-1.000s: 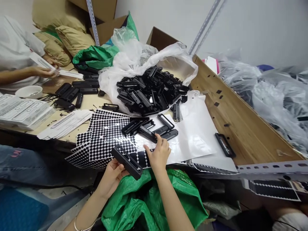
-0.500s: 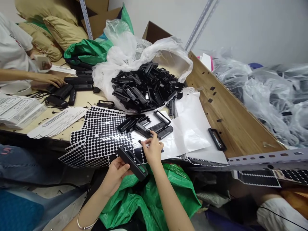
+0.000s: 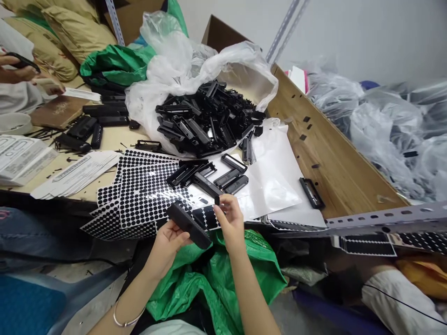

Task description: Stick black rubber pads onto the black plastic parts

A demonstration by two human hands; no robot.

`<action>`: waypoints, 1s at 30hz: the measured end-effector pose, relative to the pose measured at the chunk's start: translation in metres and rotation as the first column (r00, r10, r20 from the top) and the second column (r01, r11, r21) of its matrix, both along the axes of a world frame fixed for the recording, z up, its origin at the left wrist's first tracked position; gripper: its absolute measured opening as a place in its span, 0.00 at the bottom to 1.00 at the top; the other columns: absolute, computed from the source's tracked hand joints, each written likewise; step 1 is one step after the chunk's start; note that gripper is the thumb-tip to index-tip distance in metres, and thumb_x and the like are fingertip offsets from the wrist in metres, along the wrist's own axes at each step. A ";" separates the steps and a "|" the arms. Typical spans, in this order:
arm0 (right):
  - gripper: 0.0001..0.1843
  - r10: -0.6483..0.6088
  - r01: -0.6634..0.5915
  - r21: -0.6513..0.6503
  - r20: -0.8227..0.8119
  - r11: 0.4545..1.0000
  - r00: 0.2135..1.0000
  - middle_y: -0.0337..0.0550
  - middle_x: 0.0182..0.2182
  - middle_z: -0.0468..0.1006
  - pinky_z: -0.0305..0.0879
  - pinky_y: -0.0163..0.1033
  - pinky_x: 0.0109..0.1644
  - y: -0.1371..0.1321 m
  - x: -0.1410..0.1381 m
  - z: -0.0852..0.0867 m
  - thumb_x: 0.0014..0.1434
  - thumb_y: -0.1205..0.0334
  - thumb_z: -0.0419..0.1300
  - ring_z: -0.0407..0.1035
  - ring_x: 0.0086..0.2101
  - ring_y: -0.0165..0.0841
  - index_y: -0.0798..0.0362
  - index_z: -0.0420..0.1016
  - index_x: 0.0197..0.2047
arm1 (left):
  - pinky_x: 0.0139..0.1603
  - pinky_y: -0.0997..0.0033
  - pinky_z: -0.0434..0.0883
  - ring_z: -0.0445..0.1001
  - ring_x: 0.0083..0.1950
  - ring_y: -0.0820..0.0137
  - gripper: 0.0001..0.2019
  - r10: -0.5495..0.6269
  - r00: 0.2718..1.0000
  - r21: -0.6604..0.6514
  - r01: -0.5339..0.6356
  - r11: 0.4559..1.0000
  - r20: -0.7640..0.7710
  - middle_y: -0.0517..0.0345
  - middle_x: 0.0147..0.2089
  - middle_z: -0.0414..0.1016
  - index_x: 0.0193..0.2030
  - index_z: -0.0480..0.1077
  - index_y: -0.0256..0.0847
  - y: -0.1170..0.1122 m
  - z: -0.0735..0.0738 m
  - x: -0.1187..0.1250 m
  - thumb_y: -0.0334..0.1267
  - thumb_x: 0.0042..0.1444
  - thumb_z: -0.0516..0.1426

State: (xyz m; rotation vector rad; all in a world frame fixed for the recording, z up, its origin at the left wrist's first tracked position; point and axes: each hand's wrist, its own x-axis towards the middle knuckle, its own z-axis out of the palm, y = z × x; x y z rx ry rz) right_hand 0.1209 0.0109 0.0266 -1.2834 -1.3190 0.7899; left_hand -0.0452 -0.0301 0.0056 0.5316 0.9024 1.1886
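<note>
My left hand (image 3: 168,244) grips a long black plastic case (image 3: 188,225) just past the table's front edge, its dark smooth side turned up. Close beside it, my right hand (image 3: 231,221) pinches a small black piece (image 3: 217,200), maybe a sticker, between thumb and finger. Just beyond lie several black plastic parts (image 3: 206,184), some of them open frames. Sheets of round black stickers (image 3: 146,190) spread to the left, partly under these parts. A black sheet with larger stickers (image 3: 206,217) lies between my hands.
A clear plastic bag (image 3: 139,104) heaped with black parts (image 3: 209,118) stands behind. At left, a co-worker's hands (image 3: 21,72) hold a dark object near a brown box (image 3: 57,111). A wooden board (image 3: 335,167) borders the right. Green sacking (image 3: 195,288) hangs below my hands.
The black case has turned in my left hand, hiding the green bit seen before. My right hand has shifted slightly right with the small black piece. The co-worker's hands have lifted from the table.
</note>
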 end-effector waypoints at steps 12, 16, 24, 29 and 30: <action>0.05 0.126 -0.180 -0.232 -0.231 0.956 0.965 0.44 0.42 0.72 0.69 0.36 0.42 -0.072 -0.008 0.036 0.61 0.61 0.61 0.69 0.42 0.33 0.49 0.77 0.33 | 0.32 0.72 0.79 0.80 0.31 0.68 0.14 0.012 0.995 0.043 -0.008 0.999 -0.098 0.54 0.31 0.82 0.35 0.78 0.36 0.000 0.019 0.006 0.35 0.39 0.71; 0.06 0.136 -0.182 -0.248 -0.193 0.951 0.972 0.44 0.41 0.73 0.71 0.34 0.41 -0.074 -0.006 0.041 0.61 0.62 0.61 0.70 0.41 0.32 0.50 0.77 0.32 | 0.31 0.77 0.78 0.80 0.31 0.70 0.12 -0.010 0.990 0.076 0.021 0.997 -0.143 0.55 0.31 0.82 0.34 0.79 0.37 0.001 0.021 0.000 0.33 0.40 0.71; 0.06 0.073 -0.090 -0.242 -0.080 0.966 0.994 0.44 0.40 0.72 0.73 0.35 0.40 -0.072 -0.012 0.038 0.60 0.63 0.61 0.70 0.41 0.33 0.51 0.77 0.31 | 0.32 0.79 0.78 0.80 0.31 0.72 0.10 -0.041 0.985 0.091 0.057 0.994 -0.169 0.57 0.31 0.82 0.33 0.79 0.38 0.003 0.025 0.001 0.31 0.41 0.70; 0.06 0.063 -0.078 -0.227 -0.072 0.971 0.995 0.44 0.40 0.72 0.73 0.35 0.40 -0.069 -0.013 0.037 0.61 0.63 0.61 0.70 0.42 0.33 0.50 0.77 0.31 | 0.33 0.78 0.78 0.80 0.31 0.70 0.10 -0.032 0.982 0.074 0.047 0.996 -0.184 0.56 0.31 0.82 0.33 0.79 0.37 0.006 0.025 0.002 0.32 0.41 0.70; 0.06 0.062 -0.078 -0.227 -0.076 0.971 0.995 0.44 0.40 0.72 0.73 0.34 0.40 -0.068 -0.014 0.037 0.61 0.63 0.61 0.70 0.42 0.33 0.50 0.77 0.31 | 0.33 0.77 0.78 0.80 0.32 0.70 0.10 -0.028 0.983 0.070 0.042 0.997 -0.182 0.56 0.31 0.82 0.33 0.79 0.37 0.007 0.025 0.002 0.32 0.41 0.70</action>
